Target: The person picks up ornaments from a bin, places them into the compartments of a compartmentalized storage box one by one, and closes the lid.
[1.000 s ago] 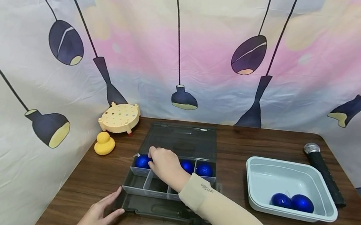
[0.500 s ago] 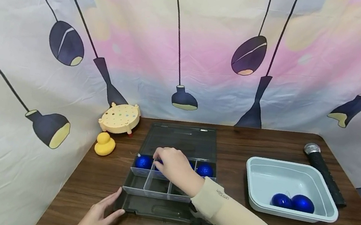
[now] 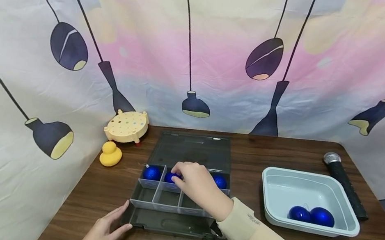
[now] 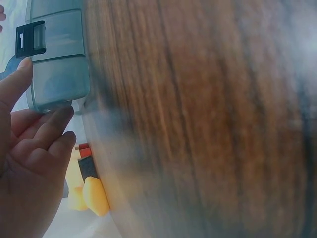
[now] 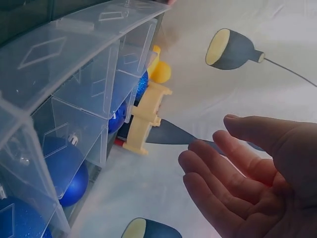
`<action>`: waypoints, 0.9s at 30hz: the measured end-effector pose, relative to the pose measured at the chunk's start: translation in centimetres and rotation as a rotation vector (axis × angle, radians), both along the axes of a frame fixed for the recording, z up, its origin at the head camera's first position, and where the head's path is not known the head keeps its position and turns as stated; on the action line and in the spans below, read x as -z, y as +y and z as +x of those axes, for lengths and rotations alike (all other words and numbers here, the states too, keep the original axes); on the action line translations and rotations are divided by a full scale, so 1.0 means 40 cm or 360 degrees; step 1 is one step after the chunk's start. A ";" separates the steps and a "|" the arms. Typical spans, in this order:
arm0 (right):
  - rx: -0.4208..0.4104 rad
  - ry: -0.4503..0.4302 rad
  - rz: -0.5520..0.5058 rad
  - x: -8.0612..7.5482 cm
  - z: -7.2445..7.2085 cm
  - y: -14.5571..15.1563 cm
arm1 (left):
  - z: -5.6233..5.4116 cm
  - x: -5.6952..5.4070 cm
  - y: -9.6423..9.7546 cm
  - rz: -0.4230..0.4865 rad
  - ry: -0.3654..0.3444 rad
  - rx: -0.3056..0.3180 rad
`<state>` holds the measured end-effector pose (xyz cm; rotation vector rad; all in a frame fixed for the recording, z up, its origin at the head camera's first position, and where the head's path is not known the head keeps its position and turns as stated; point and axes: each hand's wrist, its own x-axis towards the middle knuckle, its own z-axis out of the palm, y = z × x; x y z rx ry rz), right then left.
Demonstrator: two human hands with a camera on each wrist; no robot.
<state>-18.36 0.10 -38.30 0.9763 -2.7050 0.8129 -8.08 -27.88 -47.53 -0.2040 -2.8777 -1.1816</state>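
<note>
A dark translucent compartment box (image 3: 170, 221) lies on the table with its lid (image 3: 195, 149) swung back. Blue Christmas baubles sit along its back row; the left one (image 3: 152, 173) is glittery, as is the right one (image 3: 220, 181). The second bauble (image 3: 169, 177) shows partly beside my right hand (image 3: 195, 180), which covers another in the head view. The right wrist view shows that hand (image 5: 252, 183) holding nothing, fingers loosely bent. My left hand (image 3: 105, 225) touches the box's front left corner, with the thumb at the front and fingers along the side.
A pale blue tub (image 3: 314, 179) with two blue baubles (image 3: 322, 217) stands on the right. Beside it lies a black microphone (image 3: 345, 182). A yellow rubber duck (image 3: 110, 154) and a cream round toy (image 3: 127, 126) with short pegs are at the back left.
My right hand has drawn back to the right from the left back compartments, and the second bauble has come into view. The left hand stays at the box corner.
</note>
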 end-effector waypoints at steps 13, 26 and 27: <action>0.0019 0.0095 -0.0089 -0.019 0.048 0.057 | 0.000 0.000 -0.002 0.0003 0.0006 -0.0002; 0.0236 0.0066 -0.0109 0.001 0.070 0.174 | -0.001 0.004 0.001 0.0015 0.0011 -0.0005; 0.0251 0.0069 -0.0114 0.003 0.072 0.183 | -0.002 0.004 0.001 0.0019 0.0004 -0.0005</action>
